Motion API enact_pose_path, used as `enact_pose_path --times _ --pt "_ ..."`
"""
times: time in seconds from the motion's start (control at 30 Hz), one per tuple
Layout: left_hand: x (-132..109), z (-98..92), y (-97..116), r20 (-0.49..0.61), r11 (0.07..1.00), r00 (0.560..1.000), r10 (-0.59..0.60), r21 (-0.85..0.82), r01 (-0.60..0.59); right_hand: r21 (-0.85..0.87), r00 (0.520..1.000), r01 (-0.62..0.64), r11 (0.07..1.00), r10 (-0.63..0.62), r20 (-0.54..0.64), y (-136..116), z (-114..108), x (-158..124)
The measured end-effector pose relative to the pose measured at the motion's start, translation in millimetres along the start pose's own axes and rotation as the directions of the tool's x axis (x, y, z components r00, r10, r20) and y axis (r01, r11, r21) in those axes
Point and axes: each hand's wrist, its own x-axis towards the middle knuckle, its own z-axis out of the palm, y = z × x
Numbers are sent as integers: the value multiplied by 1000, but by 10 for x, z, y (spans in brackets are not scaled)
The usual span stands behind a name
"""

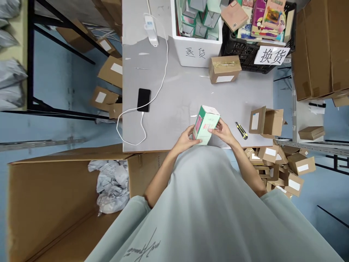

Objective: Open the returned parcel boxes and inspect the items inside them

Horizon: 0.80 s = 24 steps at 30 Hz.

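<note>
A small green and white product box (207, 122) is held between my two hands near the front edge of the table. My left hand (188, 138) grips its lower left side, with the thumb across the bottom. On its right side my right hand (223, 131) is closed, thumb against the front face. To the right of my right hand lies a yellow and black utility knife (241, 130). Beyond it stands an opened cardboard box (273, 122) with a white label on its flap. A taped cardboard box (225, 69) sits farther back on the table.
A white bin (197, 51) of green boxes and a black crate (240, 52) of books stand at the back. A phone (144, 99) and white cable (163, 78) lie on the left. Below left is a large carton (54, 196); cardboard boxes (294, 183) pile up on the right.
</note>
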Motion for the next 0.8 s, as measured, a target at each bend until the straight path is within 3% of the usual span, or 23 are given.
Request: enact_pose_path --times 0.17,0.27,0.5,0.67,0.8 --pt "176 129 -19 -208 928 968 139 369 -54 -25 995 5 1000 -8 -98 34 -344 93" --pt "226 206 -22 -242 866 950 198 498 -53 -60 990 -5 998 -3 -138 71 -521 180" --pt "251 341 -7 -189 784 955 230 618 -67 -147 982 -2 989 -27 -189 228 -629 231" --pt "245 368 -61 -208 772 952 226 634 -44 -272 974 -39 961 -24 -224 315 -646 158" --pt "213 284 -126 -220 742 950 221 670 -17 -157 974 -38 987 2 -227 394 -702 140"
